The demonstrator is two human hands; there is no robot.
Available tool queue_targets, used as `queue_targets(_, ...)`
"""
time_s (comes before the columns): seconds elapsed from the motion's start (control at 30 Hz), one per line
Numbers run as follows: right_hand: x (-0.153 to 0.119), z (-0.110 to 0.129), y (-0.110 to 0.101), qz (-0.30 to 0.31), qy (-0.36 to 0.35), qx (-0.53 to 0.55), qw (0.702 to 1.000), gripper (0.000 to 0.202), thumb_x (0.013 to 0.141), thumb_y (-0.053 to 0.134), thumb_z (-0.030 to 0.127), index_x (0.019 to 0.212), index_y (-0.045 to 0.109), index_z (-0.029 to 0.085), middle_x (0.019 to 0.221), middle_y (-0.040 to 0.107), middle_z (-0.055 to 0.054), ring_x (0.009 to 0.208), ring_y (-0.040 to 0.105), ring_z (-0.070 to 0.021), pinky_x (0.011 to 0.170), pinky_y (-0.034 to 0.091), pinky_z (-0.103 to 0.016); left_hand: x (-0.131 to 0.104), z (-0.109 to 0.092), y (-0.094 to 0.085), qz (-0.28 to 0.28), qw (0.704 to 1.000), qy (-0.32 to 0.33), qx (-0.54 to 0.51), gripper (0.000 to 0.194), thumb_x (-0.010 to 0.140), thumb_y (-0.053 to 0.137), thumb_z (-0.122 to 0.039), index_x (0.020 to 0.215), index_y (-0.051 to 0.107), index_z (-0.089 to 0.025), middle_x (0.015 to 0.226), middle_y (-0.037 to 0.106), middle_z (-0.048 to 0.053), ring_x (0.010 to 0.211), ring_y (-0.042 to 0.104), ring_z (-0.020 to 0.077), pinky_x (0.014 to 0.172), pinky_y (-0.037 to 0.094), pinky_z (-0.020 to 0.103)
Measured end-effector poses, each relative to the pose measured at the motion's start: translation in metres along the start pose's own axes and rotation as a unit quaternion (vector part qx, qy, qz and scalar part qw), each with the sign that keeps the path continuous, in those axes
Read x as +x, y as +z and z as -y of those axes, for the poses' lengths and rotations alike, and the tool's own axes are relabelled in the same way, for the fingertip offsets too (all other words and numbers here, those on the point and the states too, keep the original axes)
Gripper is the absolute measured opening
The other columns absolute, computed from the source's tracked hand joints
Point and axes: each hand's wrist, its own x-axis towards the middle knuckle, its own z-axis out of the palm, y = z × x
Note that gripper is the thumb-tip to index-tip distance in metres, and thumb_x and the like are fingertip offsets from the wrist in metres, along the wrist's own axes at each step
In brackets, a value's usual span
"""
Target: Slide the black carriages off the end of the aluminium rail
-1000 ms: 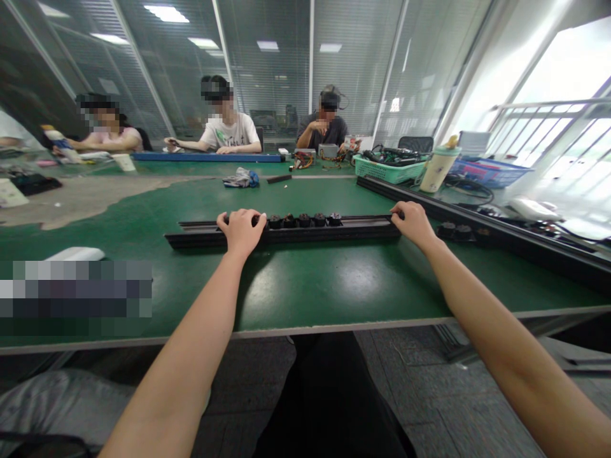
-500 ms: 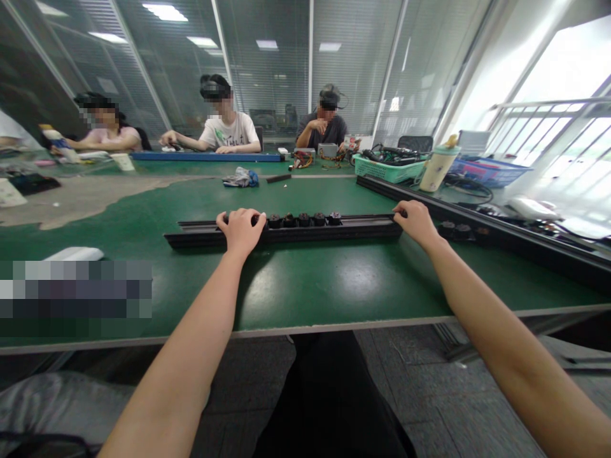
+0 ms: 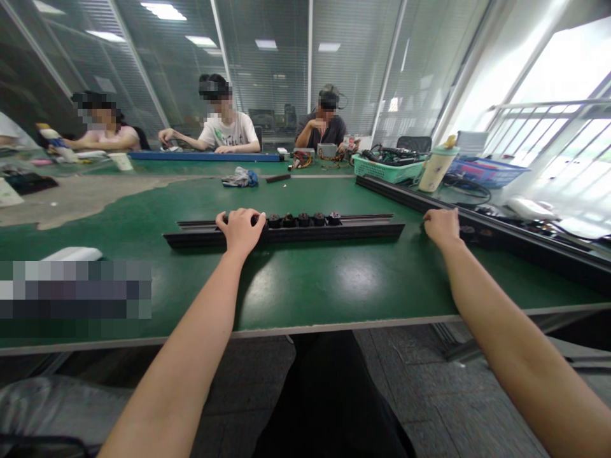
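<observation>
A long black channel-like rail (image 3: 334, 234) lies crosswise on the table. Several round black socket-like pieces (image 3: 304, 220) stand in a row in its groove. My left hand (image 3: 241, 228) grips the rail from above left of the visible pieces, thumb and fingers curled over it; what lies under the palm is hidden. Beyond the rail's right end, my right hand (image 3: 443, 226) is held apart from it with fingers curled together. A small dark bit shows at those fingertips, too small to name. A longer black rail (image 3: 506, 245) runs diagonally just behind this hand.
On the green table (image 3: 305, 286) are a crumpled grey-blue cloth (image 3: 240, 178), a short black strip (image 3: 278, 179), a green basket (image 3: 389, 169) of cables, a yellowish cup (image 3: 438, 168) and a blue basket (image 3: 491, 172). Several people sit across, near a long blue bar (image 3: 205, 156).
My right hand has left the rail's right end and moved to the right, towards the diagonal rail. My left hand stays in place on the rail.
</observation>
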Motion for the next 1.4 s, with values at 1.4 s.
queue_targets(1.4,-0.053,0.227,-0.024,0.000,-0.306,0.378,0.874,0.025,0.102,0.052,0.018,0.114,0.073,0.023,0.116,0.063,-0.015,0.117,0.057,-0.0327,0.113,0.047,-0.053,0.000,-0.001,0.001,-0.001,1.000,0.002,-0.003,0.030,0.103,0.052,-0.044,0.100,0.077,-0.028,0.121,0.078,0.010,0.124,0.061,0.0349,0.123,0.023,0.060)
